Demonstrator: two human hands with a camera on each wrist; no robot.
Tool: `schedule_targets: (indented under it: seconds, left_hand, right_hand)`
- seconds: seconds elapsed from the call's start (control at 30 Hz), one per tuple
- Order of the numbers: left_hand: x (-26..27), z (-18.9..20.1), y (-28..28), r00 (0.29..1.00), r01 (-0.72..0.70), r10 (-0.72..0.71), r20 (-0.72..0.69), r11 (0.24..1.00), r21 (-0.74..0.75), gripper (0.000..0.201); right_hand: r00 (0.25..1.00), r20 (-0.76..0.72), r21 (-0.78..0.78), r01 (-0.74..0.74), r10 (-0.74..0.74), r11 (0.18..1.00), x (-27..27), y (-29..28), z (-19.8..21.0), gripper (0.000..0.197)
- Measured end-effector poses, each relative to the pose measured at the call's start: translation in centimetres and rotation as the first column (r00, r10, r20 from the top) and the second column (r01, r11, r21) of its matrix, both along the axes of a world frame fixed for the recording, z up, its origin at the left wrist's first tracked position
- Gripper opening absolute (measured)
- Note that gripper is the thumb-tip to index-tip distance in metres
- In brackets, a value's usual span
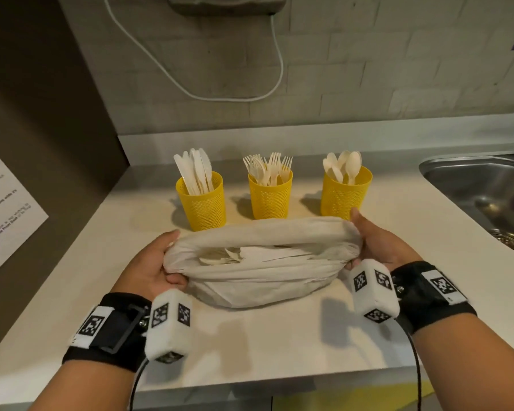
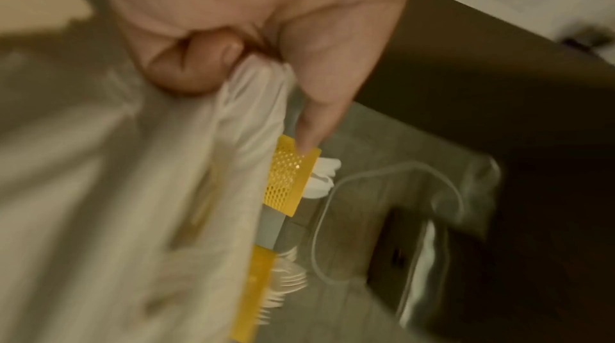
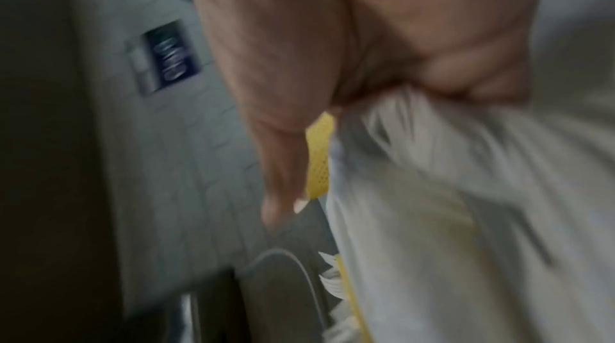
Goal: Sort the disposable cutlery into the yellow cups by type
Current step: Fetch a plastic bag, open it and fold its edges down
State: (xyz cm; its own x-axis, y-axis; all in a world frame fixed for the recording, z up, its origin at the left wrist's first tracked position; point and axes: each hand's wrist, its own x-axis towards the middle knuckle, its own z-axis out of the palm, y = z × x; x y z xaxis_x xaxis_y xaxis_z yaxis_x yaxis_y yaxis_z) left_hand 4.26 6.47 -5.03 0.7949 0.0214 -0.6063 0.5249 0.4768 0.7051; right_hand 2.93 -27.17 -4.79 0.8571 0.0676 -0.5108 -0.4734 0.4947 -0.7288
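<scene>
A cream cloth bag (image 1: 258, 262) with a rolled rim lies on the counter, loose white cutlery (image 1: 238, 256) showing inside. My left hand (image 1: 158, 259) grips its left end, my right hand (image 1: 377, 241) its right end. Behind stand three yellow mesh cups: the left cup (image 1: 202, 200) has knives, the middle cup (image 1: 270, 194) forks, the right cup (image 1: 344, 191) spoons. In the blurred left wrist view my thumb and fingers (image 2: 199, 69) pinch the bag cloth (image 2: 133, 190). The right wrist view shows my fingers (image 3: 465, 77) curled on the cloth (image 3: 465, 217).
A steel sink (image 1: 487, 194) is sunk in the counter at the right. A dark panel with a printed notice (image 1: 3, 212) closes the left side. A white cable (image 1: 190, 69) loops on the brick wall. The pale counter (image 1: 264, 336) stretches toward me.
</scene>
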Motion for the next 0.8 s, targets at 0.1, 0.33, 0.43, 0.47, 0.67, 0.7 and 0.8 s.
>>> schedule_targets:
  seconds: [0.1, 0.33, 0.43, 0.47, 0.67, 0.7, 0.8]
  left_hand:
    - [-0.1, -0.1, -0.6, 0.986, -0.073, 0.016, 0.167, 0.939, 0.336, 0.038]
    - [-1.1, 1.4, -0.4, 0.899, -0.143, -0.42, 0.122, -0.018, 0.99, 0.005]
    - [-1.1, 0.9, -0.5, 0.871, -0.126, -0.484, 0.078, -0.067, 0.99, 0.021]
    - [-1.0, 0.8, -0.5, 0.872, -0.096, -0.481, 0.092, 0.015, 0.995, 0.027]
    - [-0.1, 0.5, -1.4, 0.929, 0.13, -0.319, 0.191, 0.76, 0.637, 0.051]
    - [0.0, 0.6, -1.6, 0.946, 0.106, -0.246, 0.212, 0.852, 0.513, 0.05]
    - [0.3, 0.5, -1.6, 0.986, 0.021, -0.048, 0.161, 0.986, 0.166, 0.053]
  right_hand:
    - [0.983, 0.129, -0.427, -0.06, 0.127, 0.902, 0.9, 0.4, -0.1, 0.032]
    - [0.947, -0.017, -0.979, 0.049, 0.322, -0.197, 2.2, 0.7, -0.2, 0.03]
    - [0.941, 0.125, -0.984, 0.159, 0.313, -0.085, 1.8, 0.9, -0.1, 0.026]
    - [0.936, 0.175, -0.982, 0.188, 0.304, -0.015, 1.7, 1.2, 0.1, 0.023]
    - [0.983, 0.171, -0.488, 0.141, -0.064, 0.861, 1.3, 2.9, 0.4, 0.036]
    - [0.989, 0.082, -0.291, 0.142, -0.124, 0.946, 1.2, 2.9, 0.6, 0.032]
    - [0.999, -0.01, -0.098, 0.03, -0.031, 0.995, 1.0, 2.0, 0.7, 0.029]
